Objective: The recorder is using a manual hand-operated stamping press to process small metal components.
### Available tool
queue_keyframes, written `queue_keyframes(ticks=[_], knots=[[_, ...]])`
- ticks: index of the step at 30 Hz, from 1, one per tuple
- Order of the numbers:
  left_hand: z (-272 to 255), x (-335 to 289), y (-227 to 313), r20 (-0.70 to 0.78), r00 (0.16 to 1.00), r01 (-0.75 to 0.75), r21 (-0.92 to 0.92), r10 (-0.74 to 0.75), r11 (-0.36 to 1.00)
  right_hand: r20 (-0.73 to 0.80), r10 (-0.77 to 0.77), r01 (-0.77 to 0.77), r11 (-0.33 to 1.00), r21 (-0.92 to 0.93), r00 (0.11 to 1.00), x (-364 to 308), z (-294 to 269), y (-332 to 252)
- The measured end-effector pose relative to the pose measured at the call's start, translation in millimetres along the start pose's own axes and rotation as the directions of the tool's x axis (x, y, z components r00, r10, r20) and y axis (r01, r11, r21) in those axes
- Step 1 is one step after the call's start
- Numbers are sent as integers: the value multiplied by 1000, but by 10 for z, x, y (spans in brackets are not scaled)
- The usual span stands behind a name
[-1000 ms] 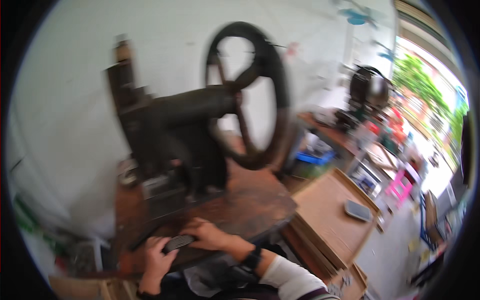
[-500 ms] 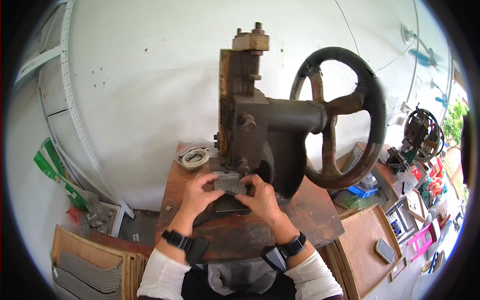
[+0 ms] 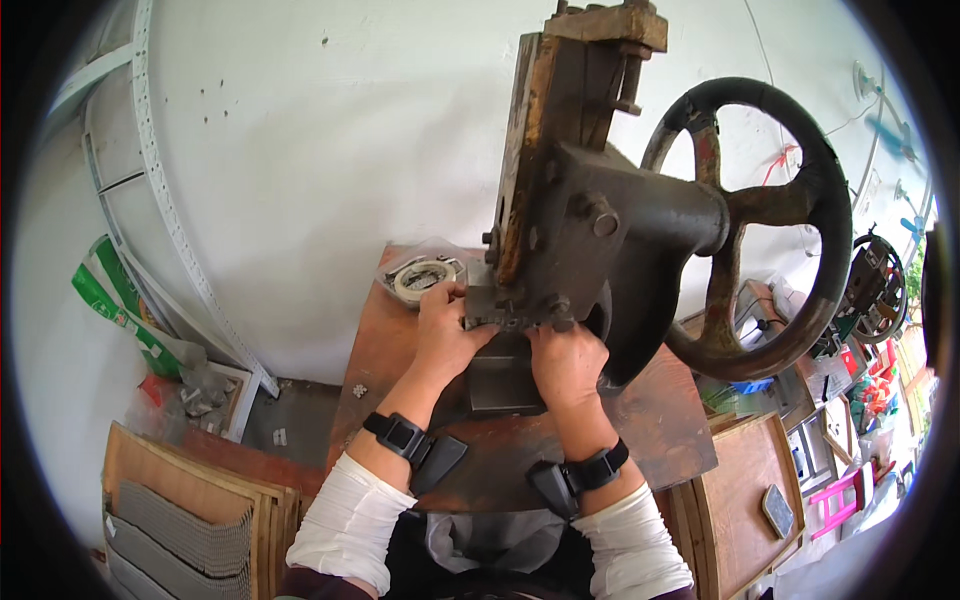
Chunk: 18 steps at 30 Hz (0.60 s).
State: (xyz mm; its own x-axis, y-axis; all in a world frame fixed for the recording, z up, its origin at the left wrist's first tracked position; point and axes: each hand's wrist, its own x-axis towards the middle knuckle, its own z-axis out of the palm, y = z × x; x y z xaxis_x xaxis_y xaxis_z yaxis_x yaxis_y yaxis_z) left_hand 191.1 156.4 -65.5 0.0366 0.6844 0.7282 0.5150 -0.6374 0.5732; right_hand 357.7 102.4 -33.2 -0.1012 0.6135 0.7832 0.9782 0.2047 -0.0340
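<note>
1. Our left grip [image 3: 447, 332] and right grip [image 3: 568, 362] are pinched on the grey piece [image 3: 513, 323], one at each end, near mid-frame!
2. It sits between them, visible long edge running left to right, under the dark press [image 3: 625, 215]; we see neither hand nearer.

brought left hand [image 3: 450, 328] and right hand [image 3: 567, 360] from in front of the hand press [image 3: 590, 215] to close under its ram, carried in the grey ribbed plate [image 3: 513, 323], gripped between both, now mostly hidden there, left more of the press's flat metal base [image 3: 503, 385] uncovered
</note>
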Motion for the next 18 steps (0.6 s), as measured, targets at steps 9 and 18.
queue_keyframes(ticks=[9, 18], knots=[[-878, -1283, 270, 217, 920, 252, 313, -327, 916, -26, -43, 42, 999, -20, 999, -47, 13, 32], [-1111, -1323, 393, -98, 980, 198, 498, -172, 844, -48, -90, 90, 996, 0, 995, -57, 34, 70]])
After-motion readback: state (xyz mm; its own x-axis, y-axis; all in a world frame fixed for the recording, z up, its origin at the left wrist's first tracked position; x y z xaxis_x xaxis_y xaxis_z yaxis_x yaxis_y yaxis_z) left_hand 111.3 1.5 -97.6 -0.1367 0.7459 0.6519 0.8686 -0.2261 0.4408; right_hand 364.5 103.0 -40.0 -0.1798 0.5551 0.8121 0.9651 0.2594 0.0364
